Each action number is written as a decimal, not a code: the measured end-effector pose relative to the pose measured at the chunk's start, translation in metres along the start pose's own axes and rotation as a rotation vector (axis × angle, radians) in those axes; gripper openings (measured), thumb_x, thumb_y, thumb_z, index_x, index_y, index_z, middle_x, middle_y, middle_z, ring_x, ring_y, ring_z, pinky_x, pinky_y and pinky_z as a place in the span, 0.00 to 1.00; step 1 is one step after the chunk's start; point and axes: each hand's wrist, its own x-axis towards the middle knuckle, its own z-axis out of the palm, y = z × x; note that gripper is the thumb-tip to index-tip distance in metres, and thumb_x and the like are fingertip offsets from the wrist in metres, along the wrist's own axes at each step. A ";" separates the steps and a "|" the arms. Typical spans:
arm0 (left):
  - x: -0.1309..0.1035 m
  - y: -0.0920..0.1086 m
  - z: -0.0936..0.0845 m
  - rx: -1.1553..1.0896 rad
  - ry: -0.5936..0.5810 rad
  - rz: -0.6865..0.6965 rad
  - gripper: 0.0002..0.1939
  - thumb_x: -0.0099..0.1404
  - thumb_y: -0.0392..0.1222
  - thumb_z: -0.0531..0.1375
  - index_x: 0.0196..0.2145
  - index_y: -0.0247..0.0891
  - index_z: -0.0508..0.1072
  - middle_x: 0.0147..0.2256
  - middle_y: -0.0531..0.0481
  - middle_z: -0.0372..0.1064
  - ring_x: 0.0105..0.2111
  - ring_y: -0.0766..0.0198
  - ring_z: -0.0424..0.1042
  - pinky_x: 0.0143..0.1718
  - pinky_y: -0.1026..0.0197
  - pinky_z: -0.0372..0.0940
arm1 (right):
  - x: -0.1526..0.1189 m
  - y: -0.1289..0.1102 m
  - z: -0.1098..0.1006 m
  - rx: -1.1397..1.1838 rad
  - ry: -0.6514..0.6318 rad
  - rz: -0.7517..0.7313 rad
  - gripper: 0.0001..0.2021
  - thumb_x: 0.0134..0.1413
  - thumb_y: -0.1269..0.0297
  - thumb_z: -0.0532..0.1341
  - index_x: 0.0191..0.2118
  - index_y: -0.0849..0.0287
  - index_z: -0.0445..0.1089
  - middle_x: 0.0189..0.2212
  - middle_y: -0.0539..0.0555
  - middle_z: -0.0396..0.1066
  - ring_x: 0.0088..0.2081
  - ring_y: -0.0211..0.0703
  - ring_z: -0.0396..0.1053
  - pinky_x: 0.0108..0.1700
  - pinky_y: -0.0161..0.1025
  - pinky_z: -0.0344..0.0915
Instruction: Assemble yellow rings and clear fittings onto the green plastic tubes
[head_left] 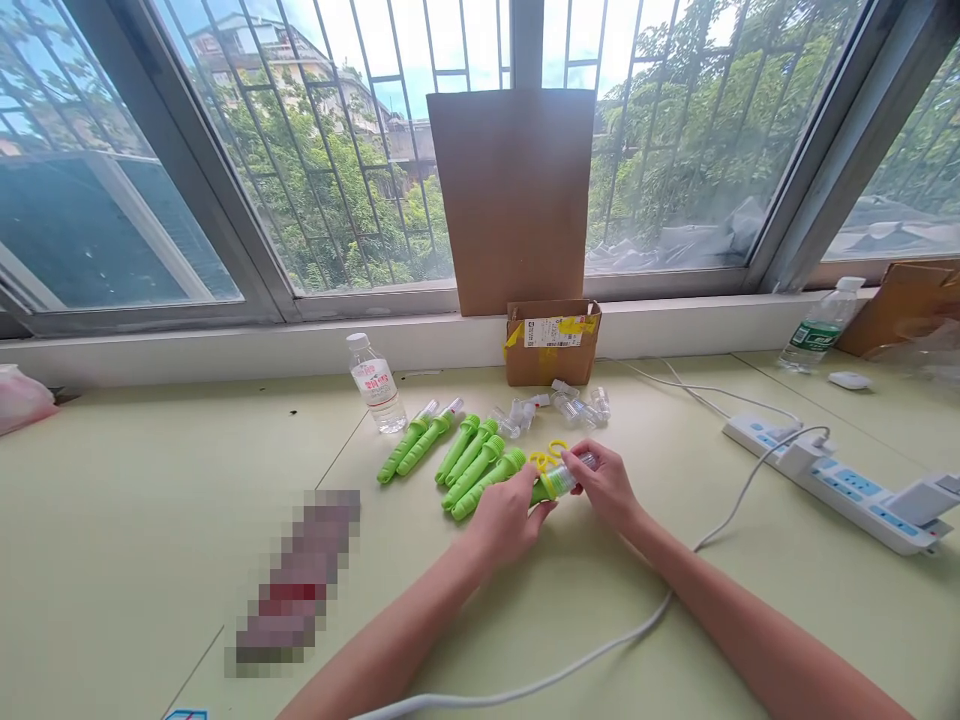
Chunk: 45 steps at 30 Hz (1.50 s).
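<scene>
My left hand point(510, 515) is closed around a green ribbed handle, part of which its fingers hide. A clear plastic tube point(568, 478) sits at the handle's upper end, and my right hand point(606, 482) grips that tube. Just behind lie yellow rings point(546, 457) on the table. To the left rest several green handles point(476, 470) without tubes, side by side. Two more green handles with clear tubes point(424, 440) lie farther left. Loose clear tubes point(574, 408) are scattered behind my hands.
A small cardboard box point(553, 365) stands against the sill, with a cardboard sheet point(517, 200) behind it. Water bottles point(379, 390) stand left and far right. A power strip point(840, 485) lies at right; its white cable point(660, 610) runs under my right forearm. A blurred-out object point(300, 580) lies left.
</scene>
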 end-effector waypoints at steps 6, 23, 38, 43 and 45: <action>-0.001 0.003 0.006 0.180 0.049 0.033 0.07 0.65 0.43 0.54 0.38 0.37 0.63 0.33 0.48 0.71 0.31 0.59 0.72 0.26 0.63 0.56 | -0.003 -0.002 -0.001 -0.206 0.069 -0.087 0.14 0.53 0.53 0.59 0.27 0.59 0.66 0.18 0.48 0.63 0.19 0.37 0.62 0.20 0.33 0.61; 0.004 -0.004 -0.032 -0.710 -0.698 -0.293 0.21 0.57 0.61 0.56 0.31 0.38 0.66 0.19 0.55 0.64 0.17 0.67 0.63 0.19 0.66 0.57 | -0.008 -0.009 -0.009 -0.505 0.107 -0.771 0.12 0.55 0.73 0.54 0.22 0.58 0.60 0.20 0.49 0.58 0.21 0.34 0.54 0.24 0.33 0.52; 0.004 0.006 -0.023 -0.556 -0.516 -0.253 0.29 0.59 0.68 0.46 0.21 0.37 0.60 0.16 0.57 0.52 0.15 0.72 0.51 0.16 0.66 0.46 | -0.002 -0.002 -0.019 -0.584 0.153 -0.722 0.16 0.55 0.71 0.54 0.18 0.57 0.51 0.17 0.45 0.49 0.19 0.33 0.48 0.24 0.34 0.47; 0.002 0.004 -0.014 -0.217 -0.321 -0.105 0.27 0.64 0.62 0.44 0.21 0.37 0.63 0.18 0.54 0.56 0.18 0.68 0.55 0.20 0.64 0.45 | -0.003 -0.005 -0.016 -0.723 0.167 -0.605 0.16 0.56 0.67 0.52 0.18 0.57 0.51 0.15 0.46 0.52 0.19 0.34 0.49 0.24 0.34 0.48; 0.002 0.002 -0.010 -0.043 -0.250 -0.081 0.26 0.65 0.60 0.45 0.25 0.37 0.67 0.20 0.52 0.61 0.20 0.65 0.61 0.21 0.64 0.47 | -0.002 -0.006 -0.014 -0.817 0.168 -0.496 0.17 0.56 0.66 0.52 0.17 0.57 0.51 0.14 0.46 0.52 0.18 0.34 0.49 0.23 0.34 0.46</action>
